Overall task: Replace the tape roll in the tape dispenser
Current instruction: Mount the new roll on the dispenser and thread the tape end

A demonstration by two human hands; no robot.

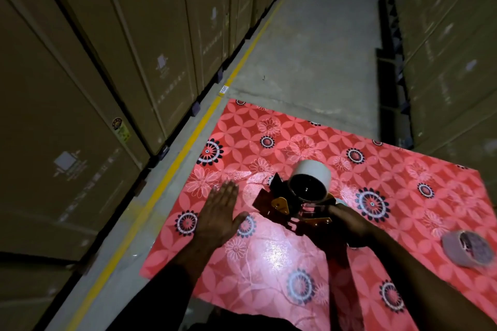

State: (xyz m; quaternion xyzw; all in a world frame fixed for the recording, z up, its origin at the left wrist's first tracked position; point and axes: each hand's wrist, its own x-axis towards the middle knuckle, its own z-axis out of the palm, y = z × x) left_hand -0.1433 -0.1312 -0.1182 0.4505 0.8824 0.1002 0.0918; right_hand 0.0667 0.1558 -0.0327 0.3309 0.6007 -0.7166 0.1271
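While rising tall along both the left and right sides of a concrete aisle, stacked brown cartons are showing pale printed marks and small stickers, all too blurred to read. Running beside the left stacks, a yellow floor line, with a small white label at its far end, its writing illegible. Lying across the near floor, a red sheet printed with pink petals and dark-and-white flower rings. Being held above the middle of that sheet, a dark tape dispenser with orange-brown metal parts, carrying a white tape roll on its far end, the roll's dark core facing the camera. Gripping the dispenser's near end from the right, the right hand, fingers curled round it. Hovering just left of the dispenser, the left hand, flat, fingers straight and together, holding nothing. Resting on the sheet at the right edge, well apart from the dispenser, a second, greyish roll.
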